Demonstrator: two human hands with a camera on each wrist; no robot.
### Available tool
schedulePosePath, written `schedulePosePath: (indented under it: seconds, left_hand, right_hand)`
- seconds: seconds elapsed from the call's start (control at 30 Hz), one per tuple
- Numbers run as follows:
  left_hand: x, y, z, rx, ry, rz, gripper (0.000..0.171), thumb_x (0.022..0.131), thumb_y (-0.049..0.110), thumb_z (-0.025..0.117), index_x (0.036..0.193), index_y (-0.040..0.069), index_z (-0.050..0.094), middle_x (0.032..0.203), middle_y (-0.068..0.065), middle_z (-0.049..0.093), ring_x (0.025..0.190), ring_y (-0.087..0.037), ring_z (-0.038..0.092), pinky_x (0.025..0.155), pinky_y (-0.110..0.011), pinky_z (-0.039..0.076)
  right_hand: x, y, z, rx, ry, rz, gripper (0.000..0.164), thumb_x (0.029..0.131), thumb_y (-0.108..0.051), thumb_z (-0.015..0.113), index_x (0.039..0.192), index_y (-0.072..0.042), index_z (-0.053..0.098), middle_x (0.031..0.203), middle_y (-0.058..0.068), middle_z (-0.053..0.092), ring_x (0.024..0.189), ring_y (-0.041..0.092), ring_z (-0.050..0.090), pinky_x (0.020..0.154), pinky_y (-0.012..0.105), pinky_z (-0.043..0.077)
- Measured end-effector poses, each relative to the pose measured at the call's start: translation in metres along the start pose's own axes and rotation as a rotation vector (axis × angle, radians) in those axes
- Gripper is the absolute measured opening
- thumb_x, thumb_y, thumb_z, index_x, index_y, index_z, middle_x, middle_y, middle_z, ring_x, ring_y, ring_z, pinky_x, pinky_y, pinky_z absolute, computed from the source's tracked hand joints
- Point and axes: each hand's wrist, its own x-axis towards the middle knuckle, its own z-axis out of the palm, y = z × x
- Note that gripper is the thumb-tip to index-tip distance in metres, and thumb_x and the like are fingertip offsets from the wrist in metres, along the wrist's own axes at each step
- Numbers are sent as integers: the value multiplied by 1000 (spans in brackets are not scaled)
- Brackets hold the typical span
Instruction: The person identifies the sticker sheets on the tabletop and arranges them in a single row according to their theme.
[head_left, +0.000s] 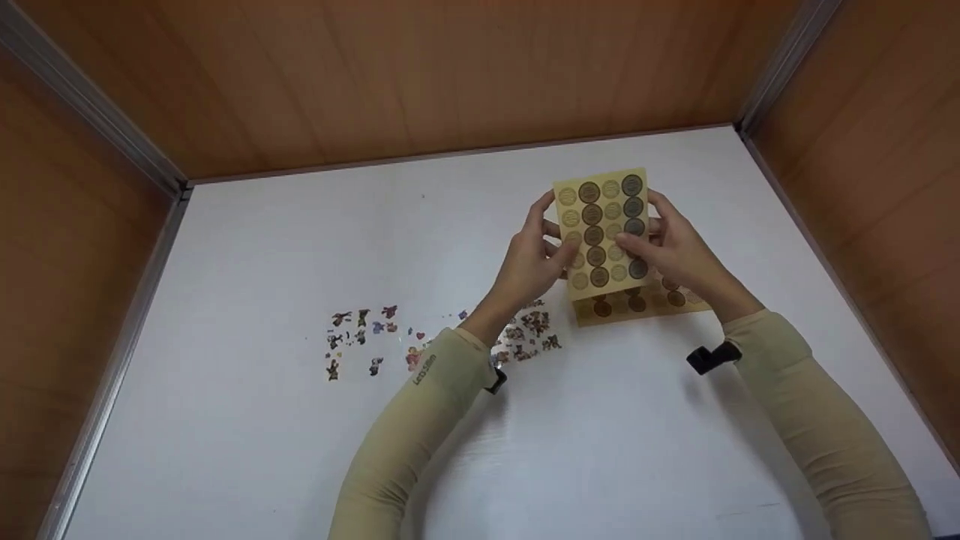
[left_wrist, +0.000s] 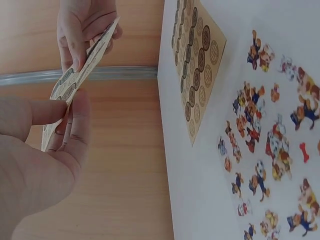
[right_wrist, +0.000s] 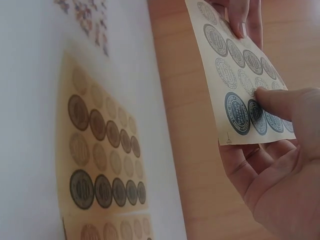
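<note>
Both hands hold up a tan sheet of round stickers (head_left: 604,225) above the table. My left hand (head_left: 534,259) pinches its left edge, thumb on the front and fingers behind. On the opposite edge my right hand (head_left: 679,244) grips the same way, its thumb (right_wrist: 275,102) pressed across the printed circles. Rows of pale, brown and dark blue circles cover the sheet. Beneath it, on the table, lies more tan round-sticker sheet (right_wrist: 107,150), partly hidden in the head view by the raised sheet and the right hand.
Clear sheets of cartoon dog stickers (left_wrist: 270,145) lie beside the tan sheet, partly behind the left forearm in the head view. More small stickers (head_left: 360,337) lie further left on the white table (head_left: 262,255). Wooden walls (head_left: 450,75) enclose the table's back and sides.
</note>
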Motion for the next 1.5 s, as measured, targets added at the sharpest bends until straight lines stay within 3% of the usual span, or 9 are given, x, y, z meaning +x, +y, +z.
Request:
schedulePosePath:
  seconds: [0.13, 0.33, 0.67, 0.83, 0.93, 1.07, 1.17, 1.37, 1.5]
  left_hand:
    - [5, 5, 18, 5, -49, -41, 80, 99, 6, 65, 162, 16, 17, 108, -4, 57, 81, -13, 69, 69, -30, 62]
    - [19, 10, 56, 6, -115, -80, 85, 98, 5, 67, 163, 15, 14, 114, -1, 56, 84, -10, 70, 66, -22, 60]
    - [41, 7, 138, 98, -167, -25, 87, 97, 9, 67, 161, 0, 10, 128, -4, 58, 87, -1, 60, 71, -10, 52]
    - [47, 6, 179, 328, -202, -67, 87, 95, 18, 71, 161, 2, 16, 140, -8, 52, 90, -3, 58, 76, -11, 50]
    - [50, 5, 197, 522, -227, -109, 88, 94, 29, 74, 162, 8, 21, 149, -4, 47, 109, -4, 57, 93, -13, 46]
    - [53, 0, 212, 738, -289, -119, 82, 96, 37, 70, 161, 14, 26, 148, 3, 50, 135, -10, 46, 112, -22, 36]
    - [52, -6, 217, 860, -360, -131, 77, 98, 40, 65, 161, 17, 26, 151, 6, 47, 143, -12, 37, 117, -27, 30]
    - [42, -13, 216, 984, -450, -72, 52, 101, 39, 61, 149, 24, 49, 150, 7, 47, 145, -14, 31, 121, -36, 24]
    - [37, -11, 214, 1050, -481, -9, 40, 103, 42, 57, 140, 28, 59, 146, 9, 49, 142, -13, 34, 119, -36, 27]
  right_hand:
    - [-13, -2, -12, -26, 45, -1, 77, 100, -19, 66, 162, -19, 19, 106, 16, 73, 87, 21, 73, 71, 33, 62]
    - [-24, 28, -44, -125, 182, 25, 85, 98, -27, 69, 163, -27, 14, 112, 11, 73, 87, 14, 72, 70, 26, 60]
    - [-59, 58, -98, -181, 375, 155, 79, 97, -29, 70, 162, -30, 25, 111, 0, 62, 87, 5, 66, 67, 21, 58]
    - [-75, 77, -119, -262, 414, 194, 78, 100, -28, 65, 164, -22, 21, 133, 11, 54, 97, 2, 56, 72, 12, 52]
    - [-81, 87, -127, -307, 423, 230, 78, 101, -30, 63, 164, -18, 18, 140, 18, 50, 99, 1, 53, 73, 9, 47]
    - [-82, 98, -132, -339, 407, 302, 79, 102, -33, 61, 164, -16, 15, 140, 23, 49, 102, 9, 53, 75, 10, 45]
    - [-79, 106, -133, -351, 376, 360, 81, 102, -37, 59, 165, -17, 12, 141, 25, 45, 110, 20, 49, 80, 17, 44]
    - [-73, 117, -132, -365, 323, 443, 80, 104, -36, 56, 165, -19, 7, 136, 25, 43, 114, 31, 47, 85, 32, 46]
    - [-70, 120, -130, -410, 311, 456, 80, 105, -31, 54, 164, -13, 4, 146, 33, 38, 125, 40, 44, 104, 52, 44]
